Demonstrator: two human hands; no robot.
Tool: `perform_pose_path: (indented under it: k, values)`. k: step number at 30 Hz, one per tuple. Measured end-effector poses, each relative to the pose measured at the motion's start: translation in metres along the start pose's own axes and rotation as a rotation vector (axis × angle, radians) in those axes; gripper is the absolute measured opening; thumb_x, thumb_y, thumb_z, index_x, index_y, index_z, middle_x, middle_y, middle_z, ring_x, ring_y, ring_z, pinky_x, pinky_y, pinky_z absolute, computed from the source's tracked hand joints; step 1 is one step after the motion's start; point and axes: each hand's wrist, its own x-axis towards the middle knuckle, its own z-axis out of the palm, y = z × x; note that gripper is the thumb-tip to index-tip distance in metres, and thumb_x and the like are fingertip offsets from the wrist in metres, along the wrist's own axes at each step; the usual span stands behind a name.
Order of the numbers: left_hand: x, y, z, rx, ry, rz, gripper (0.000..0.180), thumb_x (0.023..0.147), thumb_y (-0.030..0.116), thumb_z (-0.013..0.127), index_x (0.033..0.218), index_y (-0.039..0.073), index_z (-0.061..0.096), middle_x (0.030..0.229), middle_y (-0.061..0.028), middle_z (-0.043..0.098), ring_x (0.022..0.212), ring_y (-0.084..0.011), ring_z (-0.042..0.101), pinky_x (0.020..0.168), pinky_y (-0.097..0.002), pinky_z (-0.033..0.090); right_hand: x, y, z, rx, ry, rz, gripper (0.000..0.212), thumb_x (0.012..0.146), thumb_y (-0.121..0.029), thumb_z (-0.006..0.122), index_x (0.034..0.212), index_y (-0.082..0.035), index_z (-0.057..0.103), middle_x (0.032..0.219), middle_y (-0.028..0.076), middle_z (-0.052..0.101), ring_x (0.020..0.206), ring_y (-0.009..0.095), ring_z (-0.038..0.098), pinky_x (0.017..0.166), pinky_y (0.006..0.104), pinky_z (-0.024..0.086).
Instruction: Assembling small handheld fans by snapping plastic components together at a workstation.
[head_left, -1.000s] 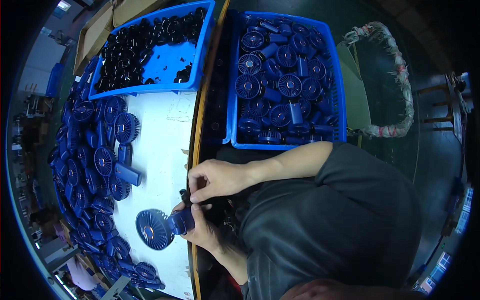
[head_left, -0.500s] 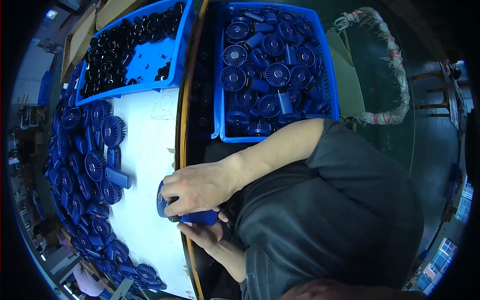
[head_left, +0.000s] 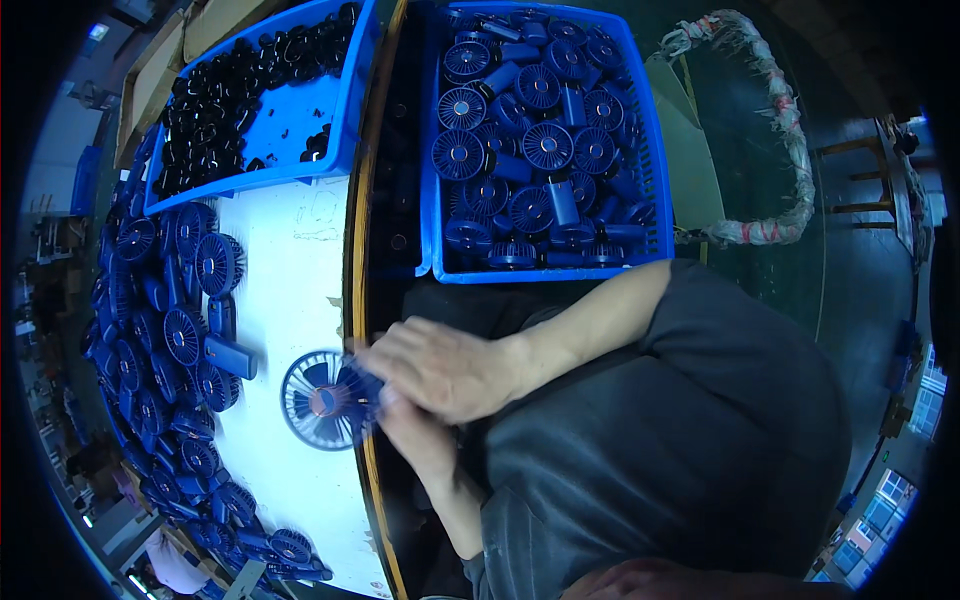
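"Blue handheld fan (head_left: 325,400), where exactly?"

"Over the worktop's (head_left: 295,270) near margin, by its wooden edge strip (head_left: 375,495), grille facing up. I can't tell whether it touches the white surface."

"And the hands?"

"Left hand (head_left: 420,435) grips the handle, thumb along it. Right hand (head_left: 445,370) lies over the same handle, back up, blurred; I can't tell whether its fingers are closed."

"What's in the way there?"

"Mostly that right hand: it covers much of the handle."

"Next out?"

"Off the worktop, to the person's right, a blue crate (head_left: 545,276) heaped with similar fans (head_left: 548,145), heads and handles at all angles."

"And across the worktop?"

"A long pile of blue fans (head_left: 184,335) crowds the far side, one handle jutting toward the bare white strip. To the right, a blue tray (head_left: 300,105) blocks that end, with small black parts (head_left: 205,115) bunched against its far side and a few scattered loose."

"Farther still?"

"Cardboard box (head_left: 150,85) beyond the tray; past the crate, a bent frame (head_left: 801,180) wrapped in pale, ragged material."
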Motion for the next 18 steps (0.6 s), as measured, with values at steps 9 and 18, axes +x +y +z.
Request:
perform_pose_path:
  k: [9, 18]
  values:
    - [0.015, 0.035, 0.008, 0.550, -0.342, 0.374, 0.081, 0.099, 0.040, 0.053, 0.155, -0.002, 0.014, 0.161, -0.0256, 0.017, 0.150, -0.0401, 0.017, 0.120, -0.0494, 0.017, -0.129, 0.116, -0.136, 0.210, 0.500, 1.056, 0.038, 0.094, -0.033, 0.064, 0.112, -0.001, 0.058, 0.090, 0.010, 0.068, 0.076, 0.015, 0.064, 0.073, 0.0328, 0.053]
    - [-0.002, 0.016, -0.090, 0.541, 0.212, 0.246, 0.056, 0.098, 0.021, 0.049, 0.147, -0.003, 0.040, 0.151, -0.0198, 0.042, 0.141, -0.0323, 0.038, 0.115, -0.0506, 0.032, -0.252, 0.223, -0.256, -0.767, 0.495, 1.262, 0.064, 0.090, -0.049, 0.063, 0.121, 0.006, 0.053, 0.113, 0.029, 0.064, 0.109, 0.042, 0.063, 0.094, 0.0467, 0.049]
